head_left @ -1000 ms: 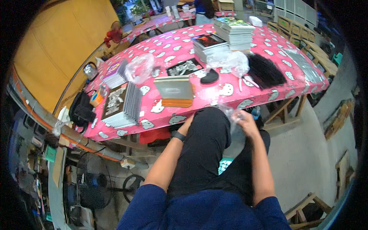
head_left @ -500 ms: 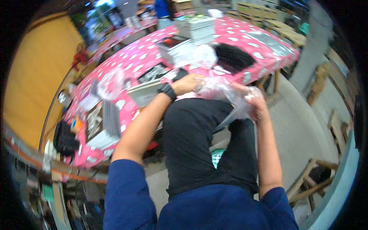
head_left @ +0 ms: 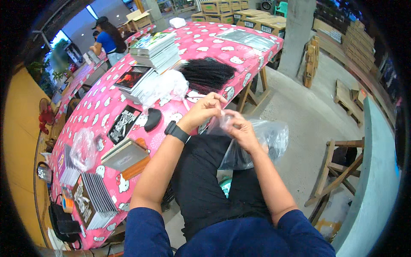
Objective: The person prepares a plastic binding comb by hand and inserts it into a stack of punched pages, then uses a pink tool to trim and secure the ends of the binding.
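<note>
Right hand (head_left: 242, 130) pinching a clear plastic bag (head_left: 274, 137) above my lap (head_left: 199, 184); the fingertips of my left hand (head_left: 206, 110) lie just beside it, though whether they close on the film I cannot tell. Half a second ago the hands stood apart, the bag stretched between them; now they meet, both attending to one spot. I discern no contents in this bag. On the pink tabletop (head_left: 203, 43) lies a crumpled bag (head_left: 84, 150); beyond stands an open carton (head_left: 138, 20), its interior hidden.

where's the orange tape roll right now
In the head view's lower left, the orange tape roll sits on the pink table, left of the stacked books, by the black bag.
</note>
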Tool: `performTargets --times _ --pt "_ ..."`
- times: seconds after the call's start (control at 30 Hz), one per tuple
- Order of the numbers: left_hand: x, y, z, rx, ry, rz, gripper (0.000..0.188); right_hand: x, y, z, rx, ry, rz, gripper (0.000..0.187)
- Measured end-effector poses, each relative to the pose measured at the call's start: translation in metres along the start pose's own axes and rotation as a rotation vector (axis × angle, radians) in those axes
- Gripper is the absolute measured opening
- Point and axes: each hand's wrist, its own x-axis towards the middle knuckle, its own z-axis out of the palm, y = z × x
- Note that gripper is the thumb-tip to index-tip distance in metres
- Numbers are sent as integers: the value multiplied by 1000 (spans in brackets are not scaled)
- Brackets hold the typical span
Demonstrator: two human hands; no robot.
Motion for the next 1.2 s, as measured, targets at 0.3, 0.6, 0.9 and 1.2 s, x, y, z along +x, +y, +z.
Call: performTargets --times 0.3,0.6,0.9,1.2 --pt "-4 -66 12 -234 -425 -390 95 -2 43 -13 701 74 588 12" --pt "11 -77 36 -778 106 -520 46 -46 52 -20 248 326 611 10" --pt "25 -88 33 -885 -38 -640 38 -59 19 -82 611 437 403 23" --pt "34 -95 54 -337 -186 -863 23 -22 -36 -77 -321 -333 53 20"
